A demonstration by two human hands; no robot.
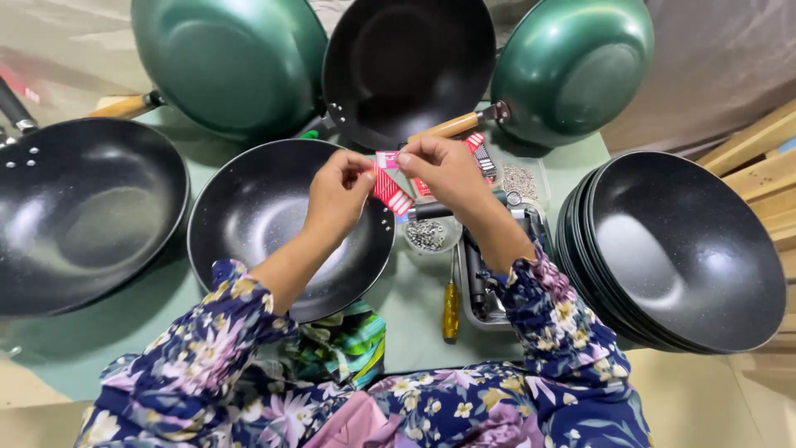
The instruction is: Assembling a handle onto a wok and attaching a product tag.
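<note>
Both my hands meet above a black wok (265, 220) that lies on the green table (414, 307). My left hand (338, 192) and my right hand (444, 170) pinch a small red and white striped label (390, 189) between their fingertips. The label hangs down from the fingers, over the wok's right rim. A second red and white label (479, 149) lies on the table just behind my right hand.
A stack of black woks (688, 249) stands at the right, another black wok (83, 211) at the left. Green woks (232, 62) (572, 66) and a black one (406, 66) lean at the back. A bowl of small screws (427, 236), a yellow-handled screwdriver (450, 311) and a metal tool tray (477, 290) sit in the middle.
</note>
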